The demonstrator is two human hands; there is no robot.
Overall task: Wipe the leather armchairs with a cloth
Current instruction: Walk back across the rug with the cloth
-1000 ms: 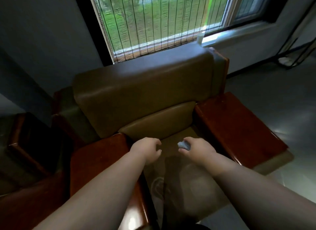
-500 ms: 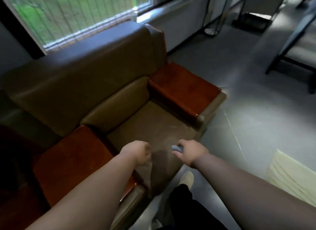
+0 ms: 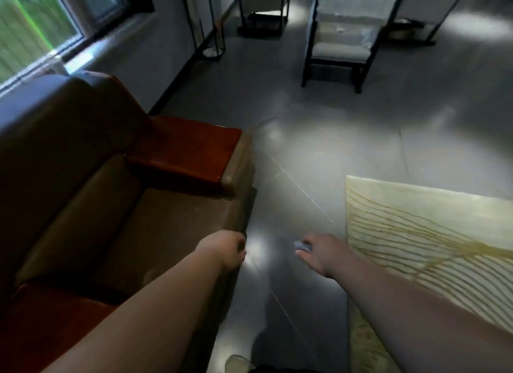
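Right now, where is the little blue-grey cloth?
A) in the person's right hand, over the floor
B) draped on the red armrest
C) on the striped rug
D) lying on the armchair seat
A: the cloth shows at the fingers of the right hand, which is above the grey floor beside the armchair.

- Dim room; daylight enters from the bright window point(image 3: 33, 36) at upper left.
- Pale glare patches lie on the glossy grey floor point(image 3: 347, 139).
- Motion blur softens everything; wide-angle bending at the edges.
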